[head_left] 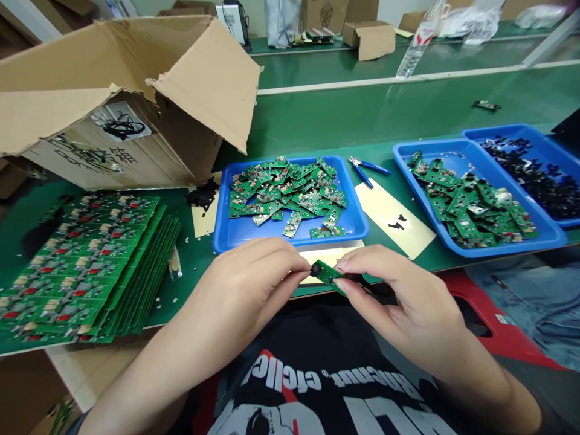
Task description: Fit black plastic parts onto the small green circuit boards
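Observation:
Both hands meet over the table's front edge, above my lap. My right hand [399, 290] pinches a small green circuit board [327, 273] between thumb and fingers. My left hand [254, 278] is closed in a pinch on a small black part [313, 269] pressed against the board's left end. Just beyond the hands stands a blue tray [235, 232] with several small green boards [290, 193] in it.
A stack of green board panels [86, 266] lies at the left beside an open cardboard box [122, 90]. At the right stand a blue tray of boards [471, 199] and a tray of black parts [539, 175]. Blue-handled cutters [367, 169] and a yellow sheet [394, 217] lie between trays.

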A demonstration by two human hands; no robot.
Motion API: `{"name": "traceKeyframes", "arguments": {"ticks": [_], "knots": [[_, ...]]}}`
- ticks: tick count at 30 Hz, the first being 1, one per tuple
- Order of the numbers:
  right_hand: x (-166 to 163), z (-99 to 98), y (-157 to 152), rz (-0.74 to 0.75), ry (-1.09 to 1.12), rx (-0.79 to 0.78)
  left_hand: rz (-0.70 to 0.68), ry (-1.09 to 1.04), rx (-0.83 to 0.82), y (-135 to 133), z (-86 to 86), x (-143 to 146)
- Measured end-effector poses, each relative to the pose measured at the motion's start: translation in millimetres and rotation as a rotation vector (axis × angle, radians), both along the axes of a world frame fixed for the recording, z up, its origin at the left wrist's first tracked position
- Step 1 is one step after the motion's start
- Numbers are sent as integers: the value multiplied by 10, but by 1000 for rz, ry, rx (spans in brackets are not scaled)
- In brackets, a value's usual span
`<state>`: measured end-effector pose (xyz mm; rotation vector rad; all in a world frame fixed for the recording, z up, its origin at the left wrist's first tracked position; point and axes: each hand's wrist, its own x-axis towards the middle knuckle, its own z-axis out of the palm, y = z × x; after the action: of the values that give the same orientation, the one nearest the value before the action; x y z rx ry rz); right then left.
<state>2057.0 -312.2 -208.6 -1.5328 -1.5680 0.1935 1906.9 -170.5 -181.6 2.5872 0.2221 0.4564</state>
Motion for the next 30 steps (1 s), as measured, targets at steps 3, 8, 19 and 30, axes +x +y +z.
{"name": "traceKeyframes", "arguments": {"ticks": [3, 8, 19, 30], "knots": [[0, -15, -1, 6, 14, -1, 6, 22, 27, 3, -5, 10], [-2, -12, -2, 8, 0, -3, -9, 65, 27, 10, -18, 26], [11, -32, -16, -94, 14, 22, 41, 67, -164, 2, 24, 48], [-40, -33, -8, -121, 181, 153, 155, -219, -332, -143, -81, 72]]}}
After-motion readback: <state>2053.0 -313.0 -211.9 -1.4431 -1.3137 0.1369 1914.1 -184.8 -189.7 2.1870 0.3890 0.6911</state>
